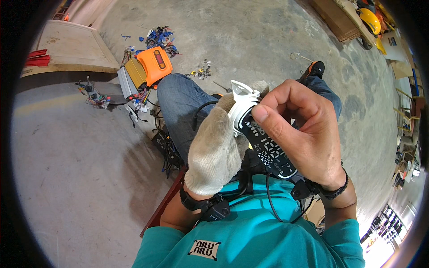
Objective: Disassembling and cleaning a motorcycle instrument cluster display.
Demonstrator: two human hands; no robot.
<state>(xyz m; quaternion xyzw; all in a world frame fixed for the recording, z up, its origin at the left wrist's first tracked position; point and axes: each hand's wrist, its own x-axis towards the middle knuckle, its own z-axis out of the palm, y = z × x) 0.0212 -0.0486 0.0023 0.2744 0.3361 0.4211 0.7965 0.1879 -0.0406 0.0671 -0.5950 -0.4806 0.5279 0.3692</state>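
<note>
Head view: above the blue-denim lap (181,111), the bare right hand (308,129) pinches a black panel (264,147) with white markings; the pale knit-gloved left hand (216,152) grips the white plastic piece (242,106) at its upper end. Beyond, an orange plastic box (152,69) sits near tangled multicoloured wires (161,41).

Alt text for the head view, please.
A gloved left hand and a bare right hand hold a white-edged black panel in front of a teal shirt; beyond, an orange device and loose wires lie on the concrete floor.
</note>
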